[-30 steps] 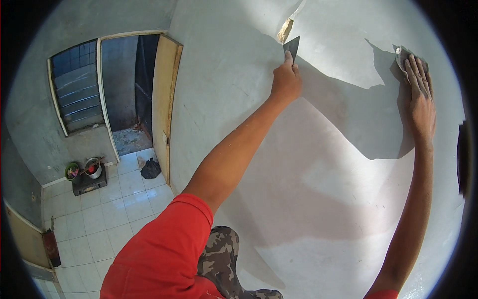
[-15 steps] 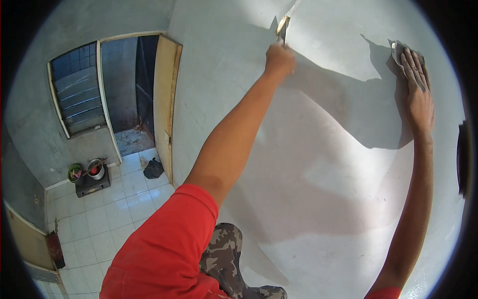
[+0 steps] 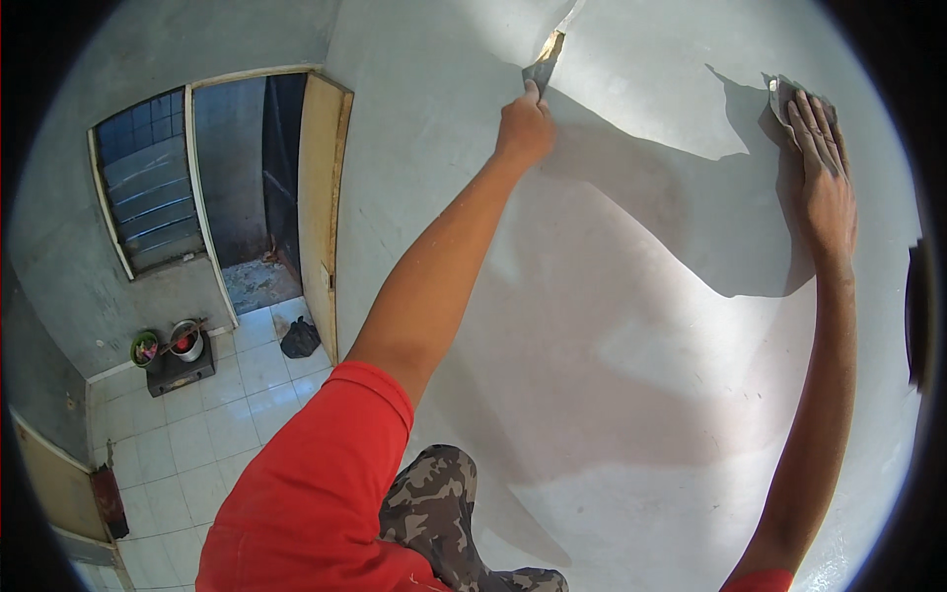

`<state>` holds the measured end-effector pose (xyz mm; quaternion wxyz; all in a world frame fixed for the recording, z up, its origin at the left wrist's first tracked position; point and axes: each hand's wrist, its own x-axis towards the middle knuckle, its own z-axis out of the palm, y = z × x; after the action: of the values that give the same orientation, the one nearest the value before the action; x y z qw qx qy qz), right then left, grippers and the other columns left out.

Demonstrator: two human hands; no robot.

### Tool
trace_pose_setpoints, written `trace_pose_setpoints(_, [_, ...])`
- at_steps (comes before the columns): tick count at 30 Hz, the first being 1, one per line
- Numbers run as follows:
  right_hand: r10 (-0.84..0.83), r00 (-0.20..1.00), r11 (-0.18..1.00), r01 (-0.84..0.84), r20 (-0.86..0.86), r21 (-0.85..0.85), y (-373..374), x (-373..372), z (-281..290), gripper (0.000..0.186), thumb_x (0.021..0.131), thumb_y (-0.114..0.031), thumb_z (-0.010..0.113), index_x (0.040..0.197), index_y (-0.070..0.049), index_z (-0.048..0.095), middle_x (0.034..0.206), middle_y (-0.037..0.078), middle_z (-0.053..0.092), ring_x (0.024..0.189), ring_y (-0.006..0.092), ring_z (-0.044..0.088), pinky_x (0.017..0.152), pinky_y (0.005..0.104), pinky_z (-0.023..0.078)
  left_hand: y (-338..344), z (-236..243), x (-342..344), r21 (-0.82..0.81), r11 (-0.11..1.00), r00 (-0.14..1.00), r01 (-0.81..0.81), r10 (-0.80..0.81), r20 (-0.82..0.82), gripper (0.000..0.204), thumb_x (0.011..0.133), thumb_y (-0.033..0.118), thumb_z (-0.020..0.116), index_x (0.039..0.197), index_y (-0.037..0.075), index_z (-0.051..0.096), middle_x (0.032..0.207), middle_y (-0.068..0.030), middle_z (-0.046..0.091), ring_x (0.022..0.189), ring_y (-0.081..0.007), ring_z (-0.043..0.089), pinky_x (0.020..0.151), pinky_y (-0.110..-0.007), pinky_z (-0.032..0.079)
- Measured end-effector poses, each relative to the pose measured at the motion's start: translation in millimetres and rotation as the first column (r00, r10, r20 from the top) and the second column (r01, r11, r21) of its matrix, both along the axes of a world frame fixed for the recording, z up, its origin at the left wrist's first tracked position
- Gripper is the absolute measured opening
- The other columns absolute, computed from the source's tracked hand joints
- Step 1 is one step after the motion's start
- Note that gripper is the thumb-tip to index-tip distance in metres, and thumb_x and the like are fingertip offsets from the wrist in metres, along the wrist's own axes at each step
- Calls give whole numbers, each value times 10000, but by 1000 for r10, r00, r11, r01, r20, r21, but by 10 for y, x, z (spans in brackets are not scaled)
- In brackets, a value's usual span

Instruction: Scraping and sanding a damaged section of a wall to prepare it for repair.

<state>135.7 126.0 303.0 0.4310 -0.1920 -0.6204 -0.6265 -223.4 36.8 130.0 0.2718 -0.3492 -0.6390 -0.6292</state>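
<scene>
High on the pale grey plastered wall (image 3: 612, 395), my left hand (image 3: 526, 128) is closed round a dark, flat-bladed metal scraper (image 3: 541, 75), thumb laid up against the blade. The scraper's handle is hidden inside my fist. Its blade stands at the lower end of a narrow, tan-edged crack (image 3: 552, 45); whether its edge touches the plaster I cannot tell. A thin pale strip runs up from the crack and is cut off by the top of the view.

To the right, my right hand (image 3: 827, 187) lies with straight fingers close together over a thin grey piece with a pale edge (image 3: 779, 94). Most of that piece is covered, its material is unclear, and my thumb is out of sight, so I cannot tell whether I am pinching it or only pressing on it. Broad shadows fall on the wall below both hands.

Nearer me, my red cloth sleeve (image 3: 316, 444) and brown camouflage trousers (image 3: 434, 503) are cut off by the lower edge. Beyond, on the white tiled floor (image 3: 197, 483), a crumpled black bag (image 3: 300, 337) sits near a cream wooden door (image 3: 324, 197), its contents concealed. A dark object (image 3: 915, 316) at the right rim cannot be identified.
</scene>
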Motion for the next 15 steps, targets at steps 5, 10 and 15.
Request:
trace_pose_setpoints(5, [-12,1000,1000,12,-19,-21,-6,0,-3,487,1034,-209,522,1505,-331,499,1572,-110,460,1491,110,359,1295,332,242,-194,-186,100,-40,996,996,75,-77,-43,519,1012,211,455,1448,-69,491,905,-291,688,887,-431,695,825,-457,535])
trace_pose_setpoints(10, [-6,1000,1000,6,-8,-14,-59,4,-21,464,1047,-223,500,1500,-323,506,1572,-108,461,1489,101,360,1297,327,237,-210,-109,464,53,968,969,245,-246,0,536,1017,203,451,1456,-105,458,921,-300,697,912,-397,709,841,-445,541])
trace_pose_setpoints(15, [-23,1000,1000,23,-11,-4,-78,2,-39,445,1057,-230,481,1491,-321,517,1572,-117,460,1487,90,361,1296,324,240,-67,217,570,157,969,976,192,-205,73,535,1031,185,435,1449,-147,431,1047,-335,690,1025,-422,696,907,-433,545])
